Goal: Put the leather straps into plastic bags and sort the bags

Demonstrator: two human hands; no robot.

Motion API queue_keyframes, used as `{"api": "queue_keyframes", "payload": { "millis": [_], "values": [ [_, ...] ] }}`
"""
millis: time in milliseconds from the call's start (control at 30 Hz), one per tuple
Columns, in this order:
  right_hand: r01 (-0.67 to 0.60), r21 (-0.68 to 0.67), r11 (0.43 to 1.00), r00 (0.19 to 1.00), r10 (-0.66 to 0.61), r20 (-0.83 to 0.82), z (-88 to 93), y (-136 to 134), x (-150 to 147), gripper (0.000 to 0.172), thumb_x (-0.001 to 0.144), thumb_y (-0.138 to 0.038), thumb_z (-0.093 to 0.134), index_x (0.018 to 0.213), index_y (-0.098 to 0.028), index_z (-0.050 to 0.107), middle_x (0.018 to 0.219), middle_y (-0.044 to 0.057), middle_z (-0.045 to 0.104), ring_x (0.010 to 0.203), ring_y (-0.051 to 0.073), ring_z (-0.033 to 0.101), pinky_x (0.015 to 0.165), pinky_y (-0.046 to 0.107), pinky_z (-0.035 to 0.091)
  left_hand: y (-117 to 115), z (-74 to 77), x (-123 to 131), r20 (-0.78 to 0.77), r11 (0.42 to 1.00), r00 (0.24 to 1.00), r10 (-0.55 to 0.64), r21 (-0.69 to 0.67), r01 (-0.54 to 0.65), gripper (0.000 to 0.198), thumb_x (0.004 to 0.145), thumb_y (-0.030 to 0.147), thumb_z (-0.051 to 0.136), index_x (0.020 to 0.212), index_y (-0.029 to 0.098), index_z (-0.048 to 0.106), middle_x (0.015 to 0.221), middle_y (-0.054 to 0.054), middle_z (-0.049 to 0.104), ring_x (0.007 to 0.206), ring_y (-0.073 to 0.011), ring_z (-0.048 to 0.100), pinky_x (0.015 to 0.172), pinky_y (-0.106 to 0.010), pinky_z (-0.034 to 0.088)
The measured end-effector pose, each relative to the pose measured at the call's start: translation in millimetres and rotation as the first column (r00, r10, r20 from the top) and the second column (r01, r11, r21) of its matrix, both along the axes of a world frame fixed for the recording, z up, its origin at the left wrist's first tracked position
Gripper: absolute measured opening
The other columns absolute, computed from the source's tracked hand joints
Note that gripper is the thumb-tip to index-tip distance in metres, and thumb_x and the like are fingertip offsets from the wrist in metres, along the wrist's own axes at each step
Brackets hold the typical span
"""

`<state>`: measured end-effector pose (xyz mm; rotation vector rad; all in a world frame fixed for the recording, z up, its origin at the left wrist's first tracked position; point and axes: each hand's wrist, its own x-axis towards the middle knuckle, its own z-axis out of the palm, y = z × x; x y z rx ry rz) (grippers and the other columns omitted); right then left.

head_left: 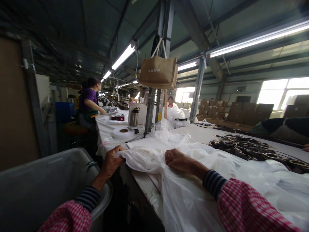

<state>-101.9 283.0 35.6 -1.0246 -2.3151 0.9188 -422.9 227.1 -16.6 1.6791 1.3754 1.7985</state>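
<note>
I had both hands on the white plastic bag that lay bunched over the near edge of the long white worktable. My left hand was closed around the bag's left end, fingers curled over the gathered film right at the table's corner. My right hand was fisted too, knuckles up, pinching a fold of the same bag a little further along the edge. Between the two hands the plastic was pulled into a ridge, and the rest of it draped down over the table front and spread towards my right sleeve.

To my left, below the table edge, stood a grey plastic bin, close to my left forearm. Beyond the bag, on the right part of the table, lay a dark heap of straps with metal rings. A crumpled clear bag sat just behind my hands near a steel post, and a brown jute tote hung from that post. Further left on the table I saw a roll of white tape and a steel flask. A person in a purple top worked at the far end, well apart from me.
</note>
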Motion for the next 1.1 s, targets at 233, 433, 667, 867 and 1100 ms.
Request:
{"api": "queue_keyframes", "payload": {
  "millis": [233, 433, 667, 867, 1100],
  "values": [
    [0.017, -0.046, 0.999, 0.999, -0.016, 0.03, -0.9, -5.0, 0.2, 0.019, 0.056, -0.008, 0.049, 0.063, -0.014, 0.065, 0.057, -0.003, 0.055, 0.056, 0.01, 0.045, 0.052, 0.022, 0.031, -2.1, 2.1, 2.7, 0.009, 1.0, 1.0, 0.001, -0.006, 0.0, 0.023, 0.059, 0.035, 0.071, 0.063, 0.016, 0.058, 0.059, 0.003, 0.054, 0.056, -0.012, 0.046, 0.049, -0.02, 0.038],
    [0.209, 0.012, 0.978, 0.975, -0.207, -0.081, -6.7, -11.5, 3.3, 0.008, 0.061, -0.015, 0.057, 0.065, -0.013, 0.064, 0.055, -0.003, 0.051, 0.053, 0.009, 0.042, 0.049, 0.023, 0.027, -2.7, -0.4, 3.3, -0.013, 1.0, 1.0, 0.021, 0.005, -0.021, 0.021, 0.061, 0.034, 0.072, 0.064, 0.017, 0.06, 0.062, 0.002, 0.057, 0.062, -0.014, 0.049, 0.055, -0.021, 0.04],
    [0.167, 0.13, 0.977, 0.986, -0.164, -0.03, -3.8, -9.6, 5.5, 0.012, 0.069, -0.012, 0.057, 0.073, -0.014, 0.067, 0.066, 0.0, 0.06, 0.066, 0.012, 0.053, 0.059, 0.022, 0.036, -1.5, -0.1, 6.3, -0.016, 0.994, 0.994, 0.109, 0.005, -0.109, 0.022, 0.06, 0.035, 0.069, 0.061, 0.018, 0.054, 0.058, 0.004, 0.05, 0.058, -0.0125, 0.043, 0.052, -0.02, 0.035],
    [0.108, 0.233, 0.966, 0.968, -0.155, 0.195, 24.5, -22.3, -25.6, 0.029, 0.078, -0.048, 0.072, 0.075, -0.019, 0.068, 0.083, 0.008, 0.07, 0.088, 0.024, 0.063, 0.079, 0.033, 0.043, 14.5, 11.0, 6.4, -0.006, 0.987, 0.987, 0.16, -0.017, -0.16, 0.023, 0.058, 0.035, 0.067, 0.062, 0.019, 0.052, 0.057, 0.005, 0.046, 0.056, -0.012, 0.04, 0.05, -0.02, 0.032],
    [-0.03, 0.331, 0.943, 0.852, -0.149, 0.502, 20.1, -27.9, -43.0, 0.059, 0.069, -0.05, 0.08, 0.118, -0.019, 0.067, 0.115, 0.016, 0.069, 0.105, 0.034, 0.064, 0.087, 0.04, 0.044, 5.3, 22.8, -33.8, -0.106, 0.996, 0.993, 0.05, -0.073, -0.058, 0.028, 0.06, 0.039, 0.072, 0.061, 0.018, 0.053, 0.058, 0.005, 0.048, 0.057, -0.0114, 0.041, 0.052, -0.02, 0.033]
  ]
}}
